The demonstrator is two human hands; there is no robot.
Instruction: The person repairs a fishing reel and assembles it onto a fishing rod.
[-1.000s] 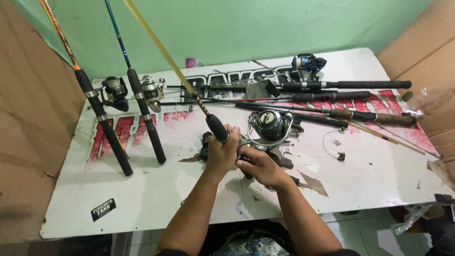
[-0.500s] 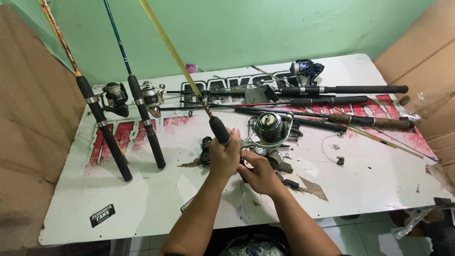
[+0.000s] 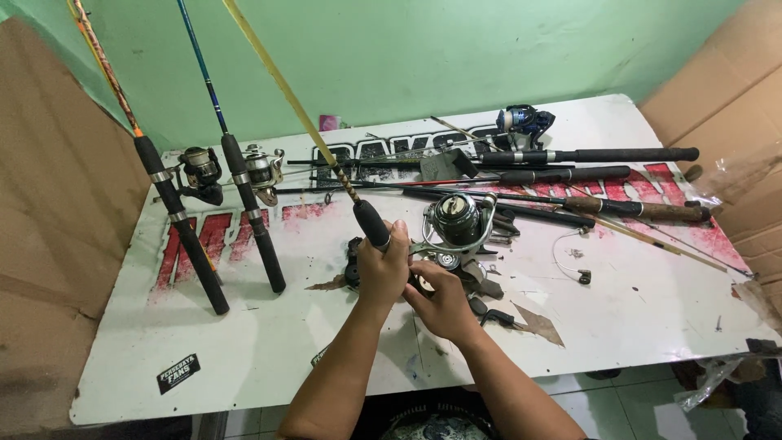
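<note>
My left hand (image 3: 383, 265) grips the black handle of a yellow fishing rod (image 3: 287, 91), which slants up and away to the upper left. My right hand (image 3: 444, 301) is closed around the lower end of that handle, just below the left hand, where the foot of a dark spinning reel (image 3: 458, 218) sits against the rod. The reel stands just right of my left hand, its bail arm toward me. Small reel parts (image 3: 489, 289) lie on the white table (image 3: 244, 358) beside my right hand.
Two rods with reels (image 3: 199, 171) (image 3: 262, 167) lean against the green wall at the left. Several rods (image 3: 586, 155) and a blue reel (image 3: 521, 122) lie across the far right of the table. Cardboard sheets (image 3: 49, 244) flank both sides. A small hook part (image 3: 582, 277) lies to the right.
Both hands and the yellow rod's handle have stayed in nearly the same place; my fingers have shifted slightly around the reel foot.
</note>
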